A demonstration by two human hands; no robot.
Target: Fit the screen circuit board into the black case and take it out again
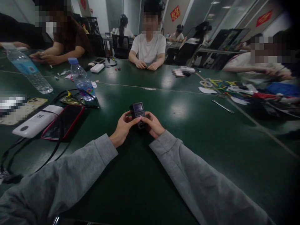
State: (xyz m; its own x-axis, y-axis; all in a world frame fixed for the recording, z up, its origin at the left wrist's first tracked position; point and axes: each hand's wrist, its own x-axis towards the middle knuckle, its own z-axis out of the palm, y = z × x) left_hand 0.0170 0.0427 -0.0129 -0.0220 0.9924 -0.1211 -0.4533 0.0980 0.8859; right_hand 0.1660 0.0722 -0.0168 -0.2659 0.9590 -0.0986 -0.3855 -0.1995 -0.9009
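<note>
Handheld device: where does it sit?

Centre of view, between the left hand and the right hand, over the dark green table. Screen turned toward the wearer, apparently lit. Whether the lower end touches the tabletop: cannot tell.

Fingers?

Both hands grip it. Left fingers curled at its left side, right fingers at its right; thumbs meet on the front face, just below the buttons. Fingertips behind the body hidden.

Step in hand?

Judgement: the device is being held for reading or operating. Thumb placement suggests the buttons; no press can be confirmed. Display too small to read.

Next move calls for what?

Judgement again: steady support from the fingers, so that one thumb could shift up to a button without tipping the body or covering the screen.

Neighbours?

Red-edged phone and white power bank to the left; wrench well apart, right.
</note>
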